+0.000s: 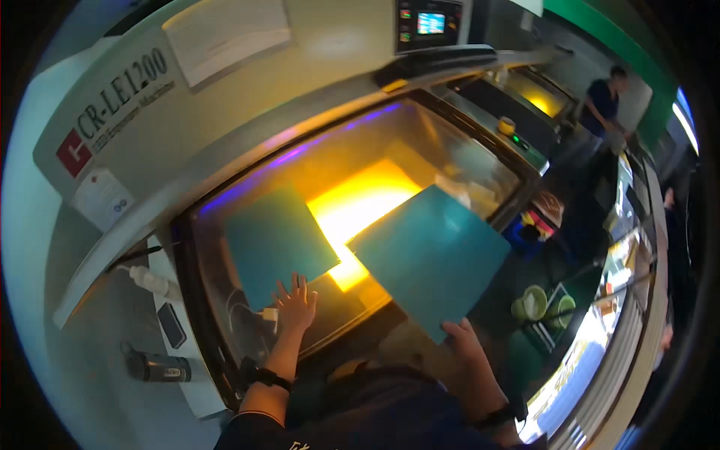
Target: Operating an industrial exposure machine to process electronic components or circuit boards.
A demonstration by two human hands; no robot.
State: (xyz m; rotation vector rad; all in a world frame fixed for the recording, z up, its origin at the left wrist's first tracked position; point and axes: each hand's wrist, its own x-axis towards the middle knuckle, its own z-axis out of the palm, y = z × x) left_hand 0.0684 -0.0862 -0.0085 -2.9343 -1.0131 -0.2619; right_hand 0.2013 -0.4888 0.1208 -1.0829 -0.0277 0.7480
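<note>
Two flat teal sheets are over a framed glass bed (424, 146) that glows yellow. My left hand (298, 306) has its fingers spread at the near edge of the left sheet (276, 240); whether it presses on the sheet I cannot tell. The right sheet (435, 251) is tilted above the bed's near right side, its right part reaching past the frame. At its near corner my right hand (463, 336) grips it, thumb on top and fingers hidden beneath. A small white block (268, 315) with a cable lies beside my left hand.
The machine's raised lid (247, 97) stands behind the bed. On a left side ledge are a phone (172, 325), a white bottle (150, 280) and a dark tumbler (166, 367). Green buckets (534, 300) stand to the right. A person (604, 105) is far right, near another lit machine.
</note>
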